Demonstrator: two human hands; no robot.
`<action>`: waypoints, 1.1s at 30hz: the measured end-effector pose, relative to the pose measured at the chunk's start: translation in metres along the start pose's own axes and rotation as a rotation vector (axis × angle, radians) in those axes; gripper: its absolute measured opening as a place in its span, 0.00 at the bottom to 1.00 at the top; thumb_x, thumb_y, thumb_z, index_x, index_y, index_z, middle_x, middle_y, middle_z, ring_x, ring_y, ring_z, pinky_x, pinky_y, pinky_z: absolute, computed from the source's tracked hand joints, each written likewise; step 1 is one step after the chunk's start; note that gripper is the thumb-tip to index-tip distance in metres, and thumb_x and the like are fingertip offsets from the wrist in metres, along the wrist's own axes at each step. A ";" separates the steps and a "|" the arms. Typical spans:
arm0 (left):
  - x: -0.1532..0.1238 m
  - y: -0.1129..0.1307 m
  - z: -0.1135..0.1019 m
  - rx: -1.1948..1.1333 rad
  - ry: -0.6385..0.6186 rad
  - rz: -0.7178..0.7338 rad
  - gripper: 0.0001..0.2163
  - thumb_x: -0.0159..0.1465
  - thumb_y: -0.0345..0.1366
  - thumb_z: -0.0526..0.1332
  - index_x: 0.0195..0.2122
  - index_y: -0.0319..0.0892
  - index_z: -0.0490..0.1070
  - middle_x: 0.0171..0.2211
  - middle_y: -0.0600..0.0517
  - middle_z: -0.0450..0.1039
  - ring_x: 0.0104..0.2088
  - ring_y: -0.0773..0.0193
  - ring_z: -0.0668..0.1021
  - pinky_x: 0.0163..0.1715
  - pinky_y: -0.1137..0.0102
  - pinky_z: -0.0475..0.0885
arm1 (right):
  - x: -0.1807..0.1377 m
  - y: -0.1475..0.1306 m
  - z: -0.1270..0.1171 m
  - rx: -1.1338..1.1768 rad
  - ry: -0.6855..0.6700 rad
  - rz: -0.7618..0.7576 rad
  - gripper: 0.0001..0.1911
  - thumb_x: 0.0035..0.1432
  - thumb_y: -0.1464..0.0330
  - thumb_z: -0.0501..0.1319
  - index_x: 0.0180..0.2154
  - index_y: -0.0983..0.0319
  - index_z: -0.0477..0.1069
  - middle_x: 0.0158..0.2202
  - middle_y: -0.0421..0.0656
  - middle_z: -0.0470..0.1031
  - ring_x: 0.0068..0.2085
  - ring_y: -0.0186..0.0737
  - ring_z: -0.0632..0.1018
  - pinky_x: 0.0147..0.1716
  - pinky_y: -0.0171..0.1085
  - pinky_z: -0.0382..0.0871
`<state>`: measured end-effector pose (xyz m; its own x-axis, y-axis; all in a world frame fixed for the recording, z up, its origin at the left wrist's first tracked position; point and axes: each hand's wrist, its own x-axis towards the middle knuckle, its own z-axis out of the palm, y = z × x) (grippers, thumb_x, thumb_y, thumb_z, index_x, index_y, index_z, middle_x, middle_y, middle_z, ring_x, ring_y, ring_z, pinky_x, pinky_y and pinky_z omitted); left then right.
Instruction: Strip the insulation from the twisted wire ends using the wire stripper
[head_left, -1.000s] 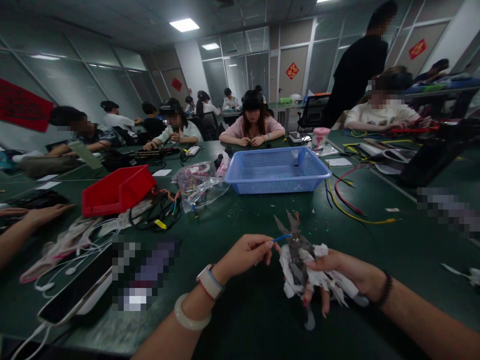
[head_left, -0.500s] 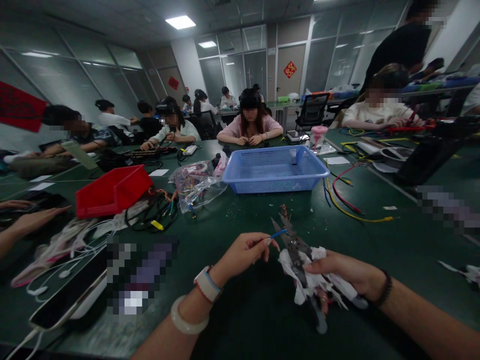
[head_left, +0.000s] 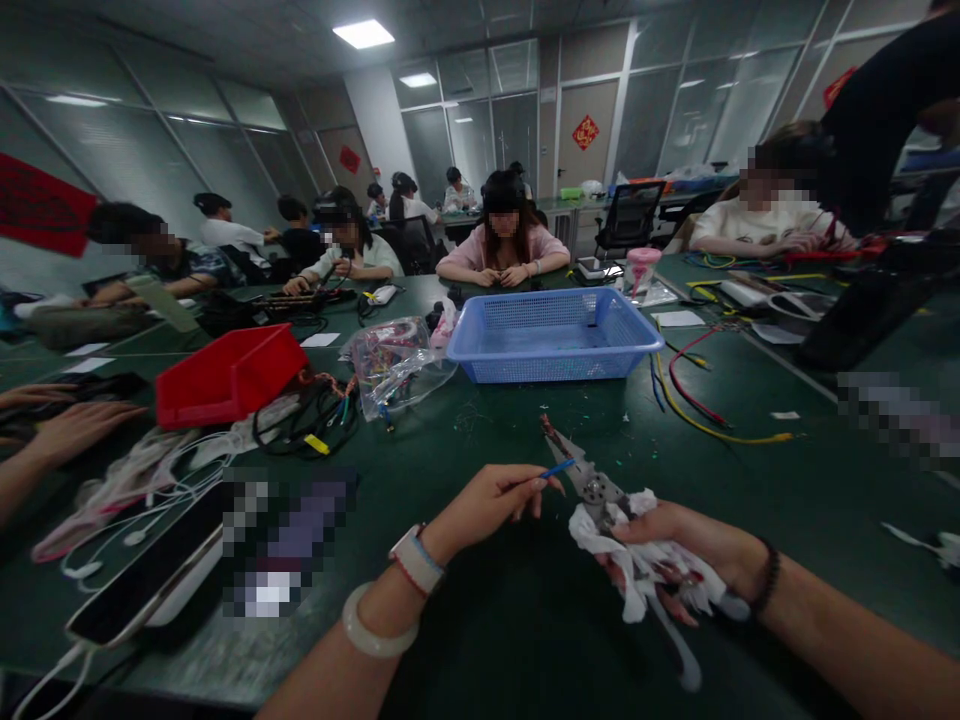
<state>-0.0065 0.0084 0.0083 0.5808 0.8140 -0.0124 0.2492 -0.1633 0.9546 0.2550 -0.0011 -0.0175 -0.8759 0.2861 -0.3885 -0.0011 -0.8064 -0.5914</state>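
My left hand (head_left: pixel 495 500) is closed in a pinch on a short blue wire (head_left: pixel 556 469), which points to the right. The wire's far end lies at the jaws of a pair of wire strippers (head_left: pixel 595 488). My right hand (head_left: pixel 686 535) is wrapped round the strippers' handles, with crumpled white tissue (head_left: pixel 637 585) between hand and tool. The strippers' jaws are together, pointing up and left. Reddish-brown stuff shows at their tip, too small to make out. The right fingers are partly hidden by the tissue.
A blue plastic basket (head_left: pixel 555 368) stands ahead, with a red bin (head_left: pixel 225 385) and a clear bag of wires (head_left: pixel 397 370) to its left. Coloured cables (head_left: pixel 694 415) lie right. A phone (head_left: pixel 161 565) and earphone cords lie left. Another person's hands (head_left: pixel 82 430) rest at far left.
The strippers' jaws have gone from open to closed at the blue wire, and their handles have swung to the right. The left hand has barely moved. A standing person at right has shifted rightward.
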 end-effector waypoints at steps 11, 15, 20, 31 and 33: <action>0.005 -0.001 0.006 0.065 0.130 -0.075 0.16 0.68 0.43 0.51 0.45 0.38 0.73 0.24 0.56 0.68 0.23 0.71 0.65 0.25 0.75 0.60 | 0.016 0.014 0.006 0.057 0.120 -0.110 0.18 0.51 0.63 0.64 0.41 0.69 0.73 0.30 0.43 0.78 0.10 0.21 0.61 0.07 0.26 0.58; 0.004 0.000 0.009 0.085 0.161 -0.058 0.17 0.69 0.43 0.50 0.43 0.38 0.73 0.23 0.56 0.66 0.26 0.69 0.67 0.29 0.74 0.61 | 0.021 0.018 0.004 0.029 0.118 -0.144 0.24 0.47 0.61 0.65 0.44 0.70 0.72 0.29 0.47 0.79 0.16 0.31 0.72 0.16 0.30 0.70; 0.004 0.004 0.010 0.122 0.201 -0.042 0.16 0.68 0.42 0.51 0.40 0.37 0.74 0.23 0.56 0.65 0.27 0.68 0.68 0.31 0.73 0.61 | 0.019 0.010 0.008 0.033 0.120 -0.112 0.30 0.47 0.61 0.63 0.51 0.68 0.69 0.43 0.55 0.78 0.26 0.38 0.79 0.21 0.29 0.71; 0.024 0.022 0.006 -0.164 0.568 0.034 0.16 0.66 0.45 0.52 0.38 0.39 0.72 0.21 0.58 0.60 0.22 0.69 0.62 0.24 0.74 0.56 | -0.018 -0.029 0.026 -0.367 0.262 -0.066 0.22 0.54 0.60 0.62 0.46 0.66 0.67 0.34 0.50 0.77 0.28 0.41 0.80 0.19 0.30 0.71; 0.024 0.019 0.004 -0.279 0.538 0.037 0.16 0.65 0.47 0.53 0.40 0.40 0.72 0.21 0.58 0.59 0.21 0.70 0.61 0.23 0.74 0.55 | -0.034 -0.040 0.035 -0.547 0.370 -0.032 0.22 0.52 0.56 0.63 0.42 0.66 0.69 0.29 0.46 0.76 0.27 0.42 0.80 0.19 0.33 0.72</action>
<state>0.0159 0.0227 0.0250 0.0932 0.9901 0.1046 -0.0184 -0.1034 0.9945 0.2682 0.0035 0.0441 -0.6556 0.5430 -0.5247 0.3065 -0.4437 -0.8421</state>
